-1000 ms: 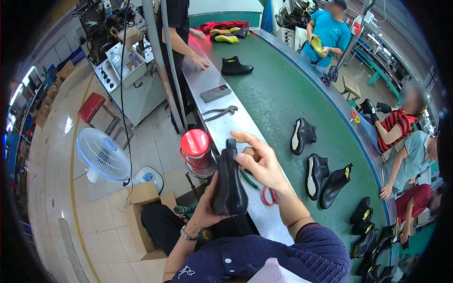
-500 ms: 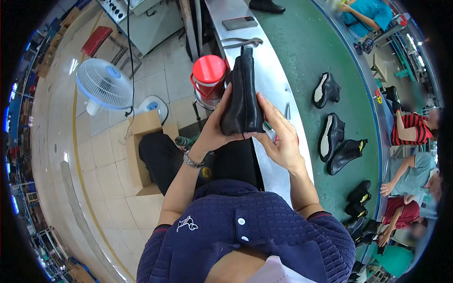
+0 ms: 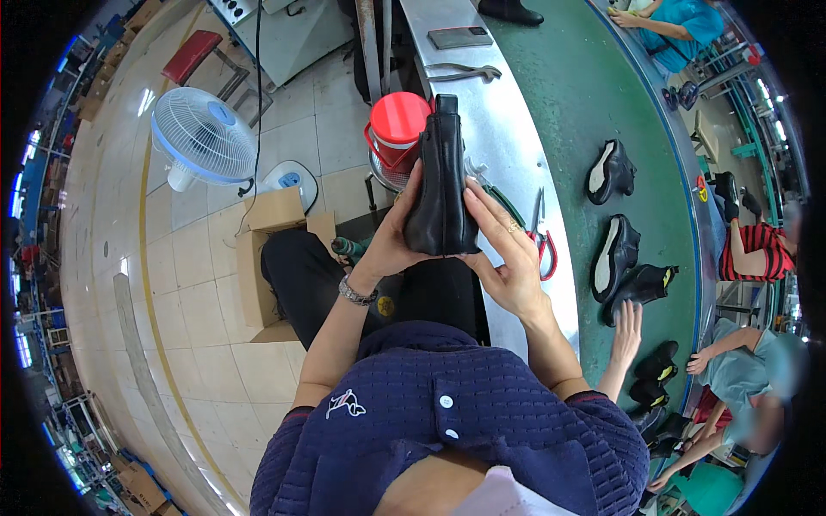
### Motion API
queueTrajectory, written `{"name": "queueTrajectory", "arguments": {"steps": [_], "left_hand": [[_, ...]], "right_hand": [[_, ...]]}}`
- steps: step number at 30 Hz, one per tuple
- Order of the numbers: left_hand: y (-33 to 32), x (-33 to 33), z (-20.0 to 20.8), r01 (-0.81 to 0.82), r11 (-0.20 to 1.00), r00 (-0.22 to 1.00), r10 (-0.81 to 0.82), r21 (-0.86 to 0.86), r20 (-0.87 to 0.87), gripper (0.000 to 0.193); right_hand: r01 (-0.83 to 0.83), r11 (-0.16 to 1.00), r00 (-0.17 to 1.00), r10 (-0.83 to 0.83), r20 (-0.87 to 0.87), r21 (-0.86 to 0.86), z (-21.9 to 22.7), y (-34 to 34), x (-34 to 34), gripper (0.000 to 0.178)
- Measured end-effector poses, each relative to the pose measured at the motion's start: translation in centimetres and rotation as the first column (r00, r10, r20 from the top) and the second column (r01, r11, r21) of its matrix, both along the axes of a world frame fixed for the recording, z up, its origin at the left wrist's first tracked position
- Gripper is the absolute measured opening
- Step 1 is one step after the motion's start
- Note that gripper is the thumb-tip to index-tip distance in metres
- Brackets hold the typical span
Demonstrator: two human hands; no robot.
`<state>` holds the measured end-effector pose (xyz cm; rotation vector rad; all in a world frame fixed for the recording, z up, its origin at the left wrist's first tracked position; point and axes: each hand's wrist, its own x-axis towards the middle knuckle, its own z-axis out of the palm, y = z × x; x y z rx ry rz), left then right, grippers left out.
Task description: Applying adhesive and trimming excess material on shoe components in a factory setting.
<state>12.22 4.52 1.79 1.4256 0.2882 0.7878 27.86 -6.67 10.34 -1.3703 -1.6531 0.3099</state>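
Both my hands hold a black leather ankle boot [image 3: 440,193] upright above the metal table's inner edge, its heel seam toward me and its pull loop at the far top. My left hand [image 3: 392,242] supports it along the left side and underneath, fingers partly hidden by the leather. My right hand [image 3: 509,258] presses on the right side with its fingertips, the thumb near the boot's bottom edge. Scissors with red handles [image 3: 545,245] lie on the metal table [image 3: 508,120], right of my right hand. Pincers [image 3: 465,71] and a phone [image 3: 459,37] rest farther up.
A green conveyor belt [image 3: 551,112] carries several black shoes, including an ankle boot [image 3: 641,288]; another person's hand [image 3: 626,334] reaches over it. Left of the table stand a red-lidded bucket [image 3: 400,120], a cardboard box [image 3: 251,279] and a fan [image 3: 205,136]. Co-workers sit across the belt.
Another person's hand has come in over the belt near the shoes. The view has shifted slightly, uncovering the scissors. My hands keep the boot in much the same hold.
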Motion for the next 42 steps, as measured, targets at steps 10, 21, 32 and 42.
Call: {"name": "queueTrajectory", "arguments": {"steps": [10, 21, 32, 42], "left_hand": [[0.4, 3.9, -0.1, -0.210, 0.884, 0.968, 0.248, 0.417, -0.039, 0.112], [-3.0, 11.1, -1.8, 0.247, 0.894, 0.961, -0.178, 0.373, -0.211, 0.133], [-4.0, 17.2, -2.9, 0.134, 0.886, 0.990, -0.105, -0.443, 0.090, 0.072], [-4.2, 16.3, -1.8, 0.070, 0.940, 0.997, -0.070, -0.335, 0.012, 0.077]], "right_hand": [[0.088, 0.951, 0.894, -0.206, -0.398, -0.296, 1.0, -0.6, 2.7, 0.060], [0.216, 0.742, 0.801, -0.507, -0.319, -0.635, 1.7, -5.6, 10.0, 0.054], [0.331, 0.645, 0.834, -0.542, -0.106, -0.688, 3.3, -5.2, 12.8, 0.041], [0.385, 0.522, 0.892, -0.422, 0.162, -0.761, 5.2, -3.8, 13.1, 0.041]]}}
